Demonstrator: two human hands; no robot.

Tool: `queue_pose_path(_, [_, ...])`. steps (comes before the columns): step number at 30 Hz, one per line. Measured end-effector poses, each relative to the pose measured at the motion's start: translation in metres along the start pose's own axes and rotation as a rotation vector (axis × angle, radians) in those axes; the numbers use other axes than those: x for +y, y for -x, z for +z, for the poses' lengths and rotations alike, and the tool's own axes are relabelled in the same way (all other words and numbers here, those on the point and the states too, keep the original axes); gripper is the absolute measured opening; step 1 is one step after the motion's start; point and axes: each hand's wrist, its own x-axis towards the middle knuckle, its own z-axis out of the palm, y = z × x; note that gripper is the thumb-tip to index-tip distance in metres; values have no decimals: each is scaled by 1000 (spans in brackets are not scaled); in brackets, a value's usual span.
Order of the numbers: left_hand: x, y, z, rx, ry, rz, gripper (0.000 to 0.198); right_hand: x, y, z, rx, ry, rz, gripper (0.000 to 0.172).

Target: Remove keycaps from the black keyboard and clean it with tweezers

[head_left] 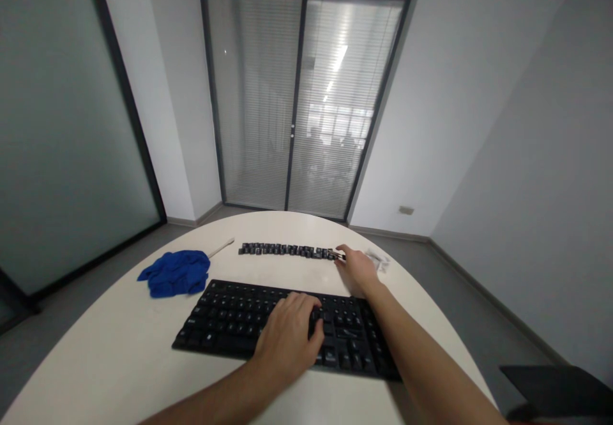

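A black keyboard (230,320) lies on the round white table (119,355) in front of me. My left hand (290,335) rests palm down on the middle of the keyboard, fingers curled over the keys. Beyond the keyboard runs a row of loose black keycaps (282,250). My right hand (357,270) reaches to the right end of that row, its fingertips pinched around the last keycap there.
A crumpled blue cloth (176,272) lies at the left of the table, with a thin pale stick (221,247) just past it. Small clear scraps (378,259) sit right of my right hand. Glass doors with blinds stand behind the table.
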Motion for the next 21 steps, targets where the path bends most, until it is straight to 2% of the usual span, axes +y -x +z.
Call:
queue_pose_path(3, [0,1,0,-2,-4,5,19,0,2,-8,23,-8,14,40])
queue_pose_path(7, [0,1,-1,-2,-19,18,19,-1,11,-34,122,-145,36,42])
queue_pose_path(13, [4,4,-5,-18,-46,105,21,1,42,-75,327,-503,35,70])
queue_pose_path(15, [5,6,-5,-29,-68,168,29,6,54,-78,377,-566,68,73])
queue_pose_path(18, [4,8,-3,-42,-106,215,38,16,72,-68,427,-668,118,69])
queue_pose_path(21, [3,8,-2,-51,-131,217,37,28,83,-52,410,-702,56,57])
